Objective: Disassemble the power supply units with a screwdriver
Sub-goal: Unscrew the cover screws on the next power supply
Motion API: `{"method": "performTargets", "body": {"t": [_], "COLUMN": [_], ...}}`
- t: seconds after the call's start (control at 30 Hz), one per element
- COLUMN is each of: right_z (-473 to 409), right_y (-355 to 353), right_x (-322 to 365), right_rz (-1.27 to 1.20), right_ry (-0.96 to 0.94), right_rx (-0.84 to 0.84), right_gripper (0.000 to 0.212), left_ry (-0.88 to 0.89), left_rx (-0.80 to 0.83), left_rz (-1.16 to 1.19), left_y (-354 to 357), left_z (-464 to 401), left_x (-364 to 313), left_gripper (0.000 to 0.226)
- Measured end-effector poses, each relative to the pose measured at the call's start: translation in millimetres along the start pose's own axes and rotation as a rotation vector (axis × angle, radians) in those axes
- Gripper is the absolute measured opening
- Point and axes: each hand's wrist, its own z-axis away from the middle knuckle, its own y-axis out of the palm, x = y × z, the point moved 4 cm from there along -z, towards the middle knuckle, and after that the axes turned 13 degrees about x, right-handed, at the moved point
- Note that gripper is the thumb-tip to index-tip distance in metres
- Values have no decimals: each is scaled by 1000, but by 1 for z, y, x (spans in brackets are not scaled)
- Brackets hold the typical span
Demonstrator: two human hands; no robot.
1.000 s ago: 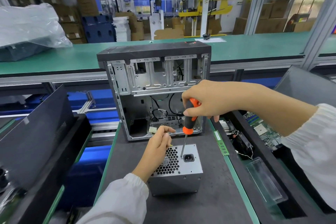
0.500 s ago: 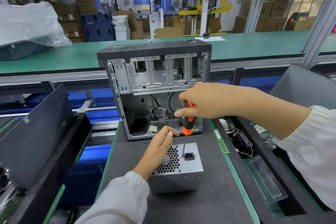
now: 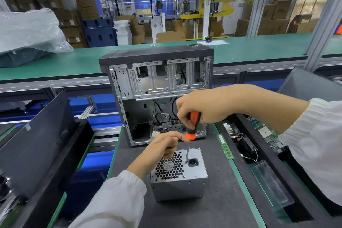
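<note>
Grey metal power supply box (image 3: 178,183) sitting flat on the dark counter (image 3: 218,207), just in front of the open grey computer case (image 3: 157,96), fan grille and plug socket facing up. Likely laid that way so the screws on that face can be reached from above.

Right hand (image 3: 201,109) curled tight round the orange and black screwdriver (image 3: 191,126), held nearly straight up. Thin metal tip down on the box top, just left of the black plug socket (image 3: 193,162), most likely in a screw there, though too small to see for sure. Upright hold good for pushing down and turning without slipping.

Left hand (image 3: 162,149) on the far left part of the box top, by the round fan grille (image 3: 169,169), fingers bent, fingertips close to the screwdriver shaft. Looks like steadying the box so no sliding while turning. Hard to tell if pinching anything small.

To the right of the box, a green memory stick (image 3: 225,146) along the counter edge, and past it a black tray (image 3: 262,150) with a green circuit board (image 3: 266,135) inside. Probably a spot for parts already taken out.

Box lid looks closed all round, so much unscrewing left.
</note>
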Motion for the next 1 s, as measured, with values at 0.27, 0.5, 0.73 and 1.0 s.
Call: {"method": "performTargets", "body": {"t": [0.27, 0.5, 0.73, 1.0], "right_z": [-6, -11, 0, -9], "right_y": [-7, -2, -10, -5], "right_x": [1, -4, 5, 1], "right_rz": [-83, -28, -31, 28], "right_ry": [7, 248, 34, 311], "right_rx": [-17, -39, 79, -231], "right_gripper": [40, 61, 33, 64], "left_ry": [100, 122, 156, 160], "left_rx": [69, 13, -3, -10], "left_rz": [-124, -189, -139, -75], "left_y": [11, 8, 10, 12], "left_z": [-2, -3, 0, 2], "left_x": [-6, -8, -16, -16], "left_gripper": [19, 11, 18, 16]}}
